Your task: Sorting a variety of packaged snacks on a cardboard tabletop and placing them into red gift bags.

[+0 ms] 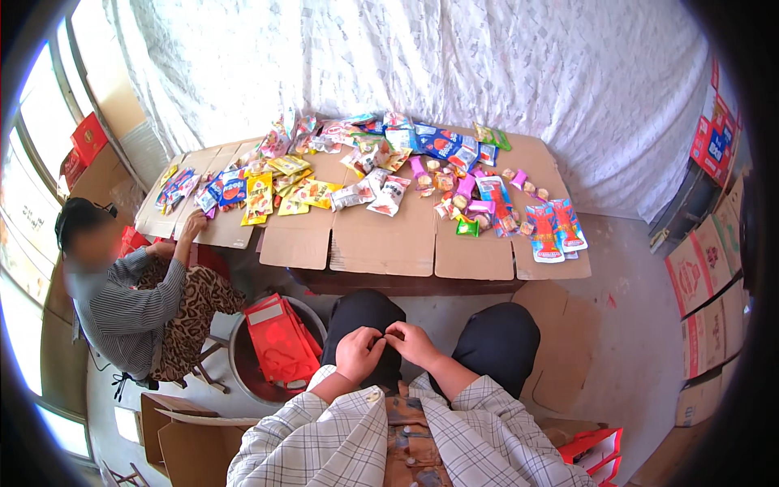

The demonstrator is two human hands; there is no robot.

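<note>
My left hand [359, 355] and my right hand [412, 344] meet above my dark trouser legs, fingertips close together. Both have their fingers curled in a pinch; anything between them is too small to make out. Beyond my knees stands a cardboard-covered table [381, 243]. Spread over it are several snack packets: yellow packets [259, 197] on the left, white packets [389, 196] in the middle and a large blue packet [442, 144] behind them. Small purple-wrapped sweets [464, 191] lie right of the middle, and red-and-blue packets [545, 231] near the right end.
A metal tub [238, 357] with red bags [280, 337] stands left of my legs. A person [134, 300] in a striped shirt sits at the table's left end, one hand at its edge. Open cardboard boxes [199, 446] are at lower left, stacked cartons [706, 325] at right, a red bag [596, 454] at lower right.
</note>
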